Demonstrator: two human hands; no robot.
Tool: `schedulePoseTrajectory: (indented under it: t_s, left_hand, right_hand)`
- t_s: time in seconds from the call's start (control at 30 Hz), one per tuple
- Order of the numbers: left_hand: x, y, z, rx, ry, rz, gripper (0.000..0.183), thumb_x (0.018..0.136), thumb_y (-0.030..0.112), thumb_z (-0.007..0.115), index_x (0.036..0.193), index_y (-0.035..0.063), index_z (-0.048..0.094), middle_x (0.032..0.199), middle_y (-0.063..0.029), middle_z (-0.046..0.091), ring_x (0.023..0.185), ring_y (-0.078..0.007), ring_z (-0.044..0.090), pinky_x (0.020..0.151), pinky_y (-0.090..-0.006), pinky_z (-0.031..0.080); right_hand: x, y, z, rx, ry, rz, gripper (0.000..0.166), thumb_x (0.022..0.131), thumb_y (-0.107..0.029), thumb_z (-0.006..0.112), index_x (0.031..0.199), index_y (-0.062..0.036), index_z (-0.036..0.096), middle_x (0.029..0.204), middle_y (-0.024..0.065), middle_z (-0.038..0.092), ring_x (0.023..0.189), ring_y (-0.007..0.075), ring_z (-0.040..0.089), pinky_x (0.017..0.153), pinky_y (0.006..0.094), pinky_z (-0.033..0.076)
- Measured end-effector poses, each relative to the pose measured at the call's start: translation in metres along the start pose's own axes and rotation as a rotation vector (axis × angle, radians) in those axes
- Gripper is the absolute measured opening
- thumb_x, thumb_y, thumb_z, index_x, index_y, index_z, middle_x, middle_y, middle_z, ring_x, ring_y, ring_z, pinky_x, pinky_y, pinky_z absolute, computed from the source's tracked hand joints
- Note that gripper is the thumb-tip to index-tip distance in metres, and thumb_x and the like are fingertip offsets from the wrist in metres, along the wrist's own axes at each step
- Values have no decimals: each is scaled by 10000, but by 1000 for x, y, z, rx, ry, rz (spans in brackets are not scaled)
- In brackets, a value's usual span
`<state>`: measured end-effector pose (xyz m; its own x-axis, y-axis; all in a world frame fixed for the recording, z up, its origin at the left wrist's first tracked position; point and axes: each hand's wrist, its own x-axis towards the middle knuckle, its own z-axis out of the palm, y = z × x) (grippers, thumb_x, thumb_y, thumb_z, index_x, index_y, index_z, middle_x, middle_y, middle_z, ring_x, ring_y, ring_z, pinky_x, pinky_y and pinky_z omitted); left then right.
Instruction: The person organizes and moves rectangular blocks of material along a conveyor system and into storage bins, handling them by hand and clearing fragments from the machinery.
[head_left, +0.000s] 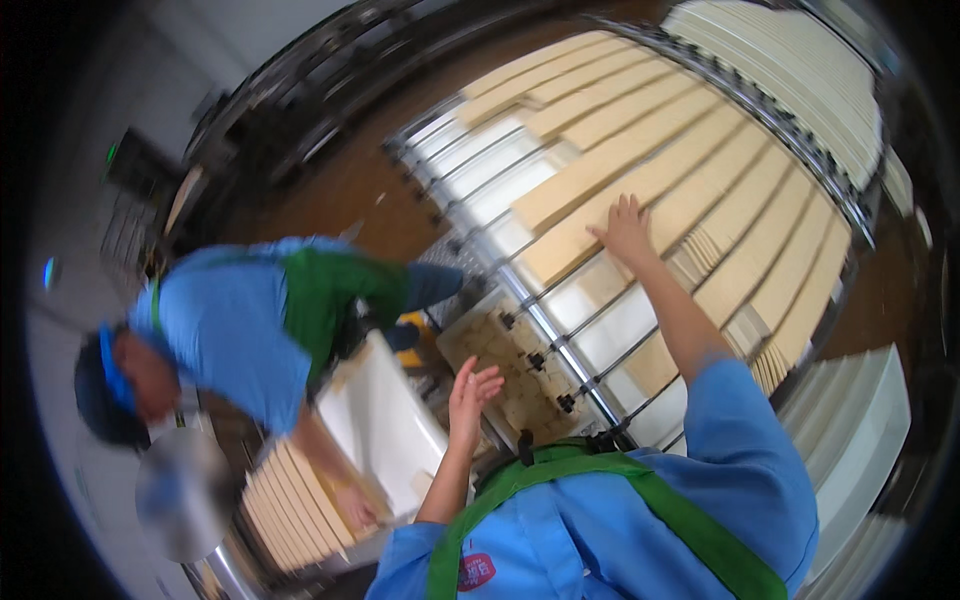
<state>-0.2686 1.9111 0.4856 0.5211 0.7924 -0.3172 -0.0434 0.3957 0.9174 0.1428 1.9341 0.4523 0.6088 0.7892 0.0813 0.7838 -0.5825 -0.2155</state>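
Note:
My right hand (628, 234) reaches out palm down over a long pale beige slab (577, 238), fingers spread. Its fingertips seem to touch the slab's top, and nothing is gripped. That slab lies among several similar rows on a large frame of metal bars (529, 300). White surfaces show between the bars. Closer to my body, my left hand (474, 394) is raised with the fingers loosely apart and holds nothing. Behind and below it stands a pale bin (517, 367) holding light brown pieces, too blurred to identify.
At left a co-worker in a blue shirt (225, 315) and green apron bends over a white tub (382, 409), one hand beside upright beige slabs (296, 506). White stacked trays (840, 450) stand at right; more pale stacked sheets (780, 75) lie beyond the frame. Brown floor (360, 180) shows between.

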Motion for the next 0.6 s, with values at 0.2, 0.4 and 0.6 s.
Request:
schedulePoseTrajectory:
  t_s: [0.2,0.4,0.6]
  left_hand:
    - [-107,-58,-65,-22,368,26,268,953,175,478,1172,37,546,826,-39,593,659,-87,497,610,-223,417]
    - [-181,-76,-109,-64,863,181,247,968,214,442,1048,46,605,655,33,472,560,-46,393,501,-200,318]
    - [-234,-139,-243,-377,1529,337,220,969,252,452,974,70,577,668,15,500,548,-48,434,470,-188,349]
  right_hand:
    - [-166,-138,16,400,26,-603,637,803,-305,674,1273,49,431,1437,247,270,1350,434,193,1100,500,183]
    - [-199,-148,40,338,58,-519,391,741,-74,649,1105,24,548,1292,259,412,1180,395,432,1010,423,355]
    - [-181,-135,61,86,3,-553,261,869,-273,579,738,-48,565,691,163,588,643,383,574,589,466,446]
